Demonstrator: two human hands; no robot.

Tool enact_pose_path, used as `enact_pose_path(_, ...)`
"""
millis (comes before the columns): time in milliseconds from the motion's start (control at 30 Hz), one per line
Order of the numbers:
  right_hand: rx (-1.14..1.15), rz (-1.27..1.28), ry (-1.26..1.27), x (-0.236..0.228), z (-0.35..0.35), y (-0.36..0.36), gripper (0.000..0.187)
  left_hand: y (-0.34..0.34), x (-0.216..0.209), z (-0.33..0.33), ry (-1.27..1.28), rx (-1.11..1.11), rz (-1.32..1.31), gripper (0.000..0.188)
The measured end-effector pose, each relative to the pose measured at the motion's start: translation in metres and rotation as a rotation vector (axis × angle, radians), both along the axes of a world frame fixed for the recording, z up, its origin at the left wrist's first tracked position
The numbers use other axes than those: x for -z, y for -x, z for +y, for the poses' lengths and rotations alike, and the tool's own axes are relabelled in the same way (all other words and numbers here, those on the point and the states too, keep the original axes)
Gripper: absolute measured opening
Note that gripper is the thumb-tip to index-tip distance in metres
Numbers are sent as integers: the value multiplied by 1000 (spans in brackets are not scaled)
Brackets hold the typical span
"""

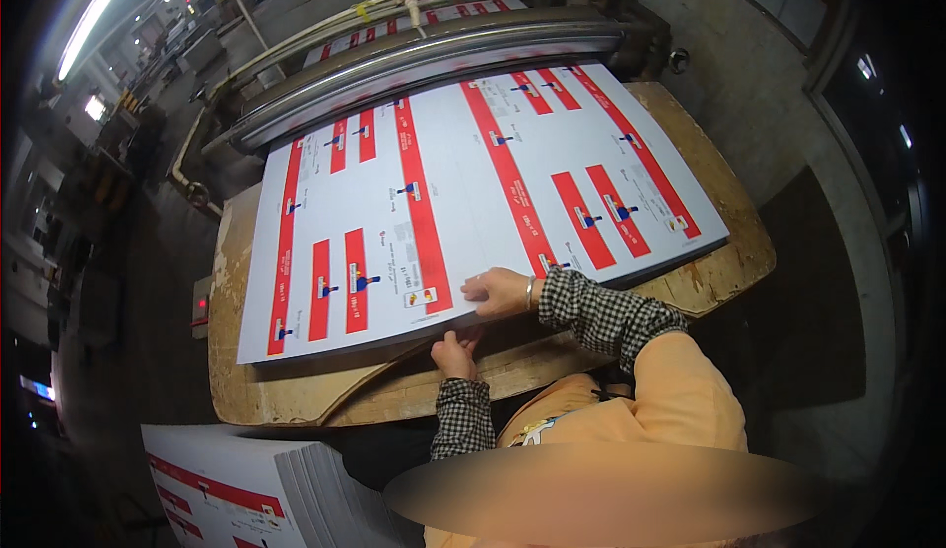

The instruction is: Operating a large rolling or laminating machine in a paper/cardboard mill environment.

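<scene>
Printed sheets (pixel 473 218) flat before the roller (pixel 434 47), both hands at the near edge

The sheets, white with red bands, lie on the worn wooden worktop (pixel 241 390), far edge close to the metal roller. The right hand (pixel 501 293), a bracelet (pixel 530 294) at its wrist, rests at the near margin; its grip is curled, fingers close together, fingertips against the top face. The left hand (pixel 454 358) is just beside it, nearer the body, its grip partly curled at the sheet edge. Whether either grip is clamped on paper cannot be told. A thick stack of similar sheets (pixel 307 494) stands at lower left, below the worktop's near edge.
</scene>
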State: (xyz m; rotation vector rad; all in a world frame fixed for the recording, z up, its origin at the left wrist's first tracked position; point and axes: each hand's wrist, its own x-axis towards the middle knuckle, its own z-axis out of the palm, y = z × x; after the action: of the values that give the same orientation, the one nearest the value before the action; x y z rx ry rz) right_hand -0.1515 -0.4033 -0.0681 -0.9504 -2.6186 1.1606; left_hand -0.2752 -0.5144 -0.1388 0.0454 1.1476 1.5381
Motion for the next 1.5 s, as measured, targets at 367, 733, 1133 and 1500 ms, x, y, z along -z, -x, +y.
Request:
enact_pose_path(367, 419, -36, -438, 48, 36, -10, 34, -33, -12, -25, -1, 11, 15, 31)
enact_pose_path(733, -53, -174, -322, 15, -45, -17, 74, -16, 9, -42, -53, 29, 7, 17)
enact_pose_path(1133, -132, -216, -442, 34, -50, -15, 22, -4, 4, -37, -179, 194, -204, 27)
enact_pose_path(1500, 1602, 2, -1080, 92, -17, -345, 35, 9, -44, -18, -111, 246, -111, 39)
